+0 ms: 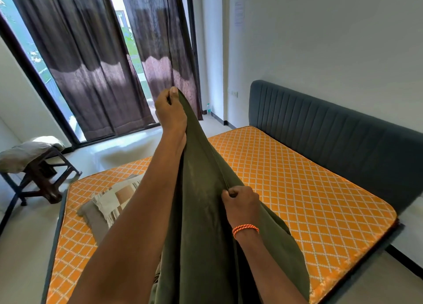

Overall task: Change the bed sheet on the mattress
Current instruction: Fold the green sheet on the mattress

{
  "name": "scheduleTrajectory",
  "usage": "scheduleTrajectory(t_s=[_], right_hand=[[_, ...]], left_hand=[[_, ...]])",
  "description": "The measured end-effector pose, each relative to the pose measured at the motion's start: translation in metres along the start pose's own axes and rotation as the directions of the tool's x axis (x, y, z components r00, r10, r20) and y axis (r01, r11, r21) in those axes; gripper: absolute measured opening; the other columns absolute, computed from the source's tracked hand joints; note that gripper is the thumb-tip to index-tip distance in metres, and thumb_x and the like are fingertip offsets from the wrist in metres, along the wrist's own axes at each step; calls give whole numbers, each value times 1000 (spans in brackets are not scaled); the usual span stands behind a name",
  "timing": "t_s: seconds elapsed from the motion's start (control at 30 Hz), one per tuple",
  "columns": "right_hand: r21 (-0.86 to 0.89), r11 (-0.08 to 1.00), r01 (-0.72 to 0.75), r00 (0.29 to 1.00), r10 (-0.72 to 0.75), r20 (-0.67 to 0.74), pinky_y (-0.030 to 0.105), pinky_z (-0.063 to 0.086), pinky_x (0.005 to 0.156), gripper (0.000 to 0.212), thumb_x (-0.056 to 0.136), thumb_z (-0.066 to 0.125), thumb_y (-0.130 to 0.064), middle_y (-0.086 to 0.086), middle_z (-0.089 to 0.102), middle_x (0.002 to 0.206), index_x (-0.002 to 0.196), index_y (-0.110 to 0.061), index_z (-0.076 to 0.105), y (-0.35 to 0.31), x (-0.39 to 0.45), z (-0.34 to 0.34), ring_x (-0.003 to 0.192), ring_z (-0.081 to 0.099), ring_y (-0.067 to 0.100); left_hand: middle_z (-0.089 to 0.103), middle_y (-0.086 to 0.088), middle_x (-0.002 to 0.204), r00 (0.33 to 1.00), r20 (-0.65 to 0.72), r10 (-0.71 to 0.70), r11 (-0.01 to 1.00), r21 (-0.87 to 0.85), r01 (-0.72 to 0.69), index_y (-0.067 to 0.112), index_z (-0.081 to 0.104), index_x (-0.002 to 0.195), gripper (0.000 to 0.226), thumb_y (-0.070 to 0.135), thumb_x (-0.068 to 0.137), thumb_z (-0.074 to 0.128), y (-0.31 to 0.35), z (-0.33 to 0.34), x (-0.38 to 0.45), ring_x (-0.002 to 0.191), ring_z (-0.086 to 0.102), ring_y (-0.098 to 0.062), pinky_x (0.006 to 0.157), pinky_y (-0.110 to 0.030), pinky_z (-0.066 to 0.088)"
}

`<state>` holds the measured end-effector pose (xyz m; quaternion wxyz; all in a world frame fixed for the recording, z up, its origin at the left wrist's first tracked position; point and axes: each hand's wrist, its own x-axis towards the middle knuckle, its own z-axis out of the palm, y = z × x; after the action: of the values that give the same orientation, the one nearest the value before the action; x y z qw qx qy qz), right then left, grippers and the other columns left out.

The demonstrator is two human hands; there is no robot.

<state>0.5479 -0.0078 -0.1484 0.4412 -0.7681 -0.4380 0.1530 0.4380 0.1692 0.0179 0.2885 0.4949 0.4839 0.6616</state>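
Observation:
A bare orange mattress [297, 189] with a white diamond pattern lies on the bed in front of me. I hold a dark olive-green bed sheet [201, 223] up over it. My left hand [170, 111] is raised high and pinches the sheet's top edge. Lower and nearer, my right hand [240, 203], with an orange band on the wrist, grips the same edge. The sheet hangs down between my arms and bunches at the bottom of the view. A folded grey and beige patterned cloth [109, 203] lies on the mattress at the left.
A dark grey padded headboard [332, 130] stands against the white wall on the right. A dark stool [43, 178] with a pale pillow on it is at the left. Brown curtains [91, 63] hang over the glass doors behind.

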Motion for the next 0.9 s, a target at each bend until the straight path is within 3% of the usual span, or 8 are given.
scheduleTrajectory(t_s=[0.17, 0.27, 0.37, 0.47, 0.57, 0.7, 0.8, 0.9], right_hand=[[178, 963, -202, 966, 165, 199, 20, 42, 55, 33, 84, 85, -31, -11, 56, 43, 57, -20, 71, 19, 1, 5, 43, 50, 4], [220, 937, -272, 950, 225, 217, 22, 43, 60, 31, 86, 83, -32, -11, 52, 40, 61, -17, 74, 32, 1, 12, 46, 50, 9], [223, 932, -287, 949, 244, 202, 21, 42, 58, 31, 90, 80, -29, -5, 60, 50, 62, -19, 73, 36, 5, 18, 51, 55, 12], [266, 904, -334, 934, 280, 221, 22, 41, 57, 22, 94, 75, -25, 9, 73, 75, 77, -12, 77, 38, 15, 17, 63, 60, 15], [355, 840, -410, 909, 343, 238, 32, 54, 75, 21, 95, 72, -22, 4, 74, 80, 78, -11, 78, 44, 43, 11, 82, 68, 24], [482, 814, -323, 946, 298, 130, 52, 60, 83, 30, 93, 71, -17, 17, 71, 74, 65, -6, 69, 35, 95, -9, 80, 70, 33], [594, 787, -167, 983, 183, 35, 43, 55, 77, 33, 92, 71, -12, 13, 67, 71, 60, -11, 65, 17, 127, -27, 75, 61, 24], [674, 734, -85, 996, 87, 31, 41, 51, 78, 24, 92, 70, -9, 14, 64, 74, 69, -1, 66, -3, 152, -41, 76, 57, 23]], left_hand=[[43, 8, 70, 1000, -11, -21, 1000, -13, 21, 22, 50, 74, 40, 35, 112, 47, -2, 4, 6, 69, 41, -11, 69, -32, 38], [42, 7, 70, 1000, -14, -11, 1000, -9, 11, 27, 46, 72, 40, 35, 112, 47, -4, 5, 9, 68, 40, -10, 68, -31, 37], [42, 7, 70, 1000, -24, -11, 1000, -10, 10, 25, 46, 73, 40, 34, 112, 47, -9, 5, 11, 67, 39, -9, 67, -29, 37], [40, 6, 69, 1000, -28, -6, 1000, -19, 5, 24, 45, 72, 41, 33, 112, 47, -12, 4, 14, 66, 38, -10, 66, -31, 36], [41, 6, 70, 999, -48, -1, 1000, -11, 0, 22, 47, 73, 40, 32, 112, 47, -17, -3, 20, 66, 39, -10, 66, -32, 36], [51, 0, 81, 993, -118, -4, 1000, -28, 1, 18, 59, 89, 34, 38, 112, 46, -19, -17, 38, 76, 47, -14, 71, -35, 42], [52, -4, 84, 989, -150, 1, 999, -34, -6, 25, 57, 83, 35, 44, 111, 45, -13, -26, 54, 78, 48, -18, 70, -38, 42], [52, 0, 82, 984, -176, -10, 999, -53, 1, 30, 54, 80, 35, 44, 111, 45, -3, -32, 63, 81, 49, -19, 72, -37, 42]])
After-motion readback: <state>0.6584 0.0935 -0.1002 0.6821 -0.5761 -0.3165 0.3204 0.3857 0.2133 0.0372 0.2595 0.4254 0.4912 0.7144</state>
